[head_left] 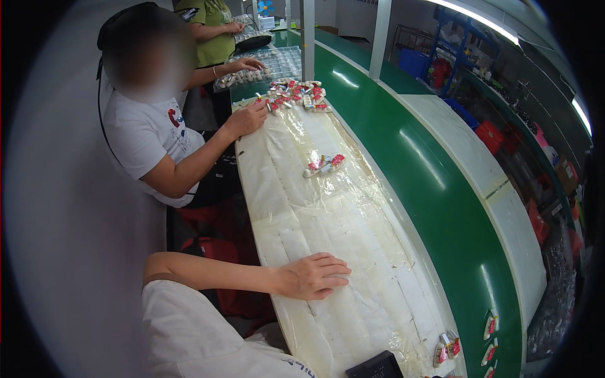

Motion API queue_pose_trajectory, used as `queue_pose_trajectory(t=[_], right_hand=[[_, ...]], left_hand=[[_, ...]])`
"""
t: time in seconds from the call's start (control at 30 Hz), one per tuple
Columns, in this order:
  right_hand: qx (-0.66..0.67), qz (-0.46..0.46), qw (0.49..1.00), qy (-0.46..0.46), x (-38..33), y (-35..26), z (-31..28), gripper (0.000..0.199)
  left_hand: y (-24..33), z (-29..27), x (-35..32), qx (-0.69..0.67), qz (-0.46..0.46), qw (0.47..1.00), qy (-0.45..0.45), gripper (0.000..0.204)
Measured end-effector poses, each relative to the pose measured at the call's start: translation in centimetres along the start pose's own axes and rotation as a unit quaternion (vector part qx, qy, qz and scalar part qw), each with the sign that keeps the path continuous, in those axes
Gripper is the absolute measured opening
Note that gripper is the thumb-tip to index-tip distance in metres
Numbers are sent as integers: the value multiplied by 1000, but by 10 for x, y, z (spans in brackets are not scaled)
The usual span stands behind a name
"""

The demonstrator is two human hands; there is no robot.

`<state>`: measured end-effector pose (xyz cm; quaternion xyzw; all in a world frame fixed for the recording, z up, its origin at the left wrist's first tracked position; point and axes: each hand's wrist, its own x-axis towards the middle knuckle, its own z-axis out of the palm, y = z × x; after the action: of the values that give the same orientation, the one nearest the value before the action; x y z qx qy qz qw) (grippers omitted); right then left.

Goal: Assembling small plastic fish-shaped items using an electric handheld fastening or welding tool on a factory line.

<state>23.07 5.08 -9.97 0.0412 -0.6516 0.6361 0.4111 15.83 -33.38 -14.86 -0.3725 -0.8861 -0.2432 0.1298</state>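
Observation:
My left hand (312, 276) lies palm down on a long table (302, 230) covered with clear film. Its fingers are stretched toward the table's middle, and nothing shows in them. No part of my right hand appears. Beyond my left hand sits a small group of whitish pieces with red and silvery parts (324, 165), too small to name. Several similar pieces (446, 348) rest at the table's near right edge. A black box-like object (375, 365) is cut off by the lower edge.
A co-worker in a white shirt (148, 135) sits at the far left, one hand beside a pile of pieces (296, 96), the other over a clear compartment tray (280, 63). Another person in green (211, 34) stands behind. A green belt (409, 148) on the right carries several pieces (489, 326).

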Motion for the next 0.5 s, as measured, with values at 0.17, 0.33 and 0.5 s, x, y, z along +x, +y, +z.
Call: queue_pose_trajectory(t=[0.17,0.33,0.5], right_hand=[[2,9,1000,19,1,0,2,37],[16,21,999,37,-2,-4,8,37],[6,61,997,39,-7,1,-2,46]], left_hand=[[5,-6,18,-74,-2,995,66,31],[30,-54,75,-201,100,962,157,29],[55,-118,105,-136,264,920,255,13]])
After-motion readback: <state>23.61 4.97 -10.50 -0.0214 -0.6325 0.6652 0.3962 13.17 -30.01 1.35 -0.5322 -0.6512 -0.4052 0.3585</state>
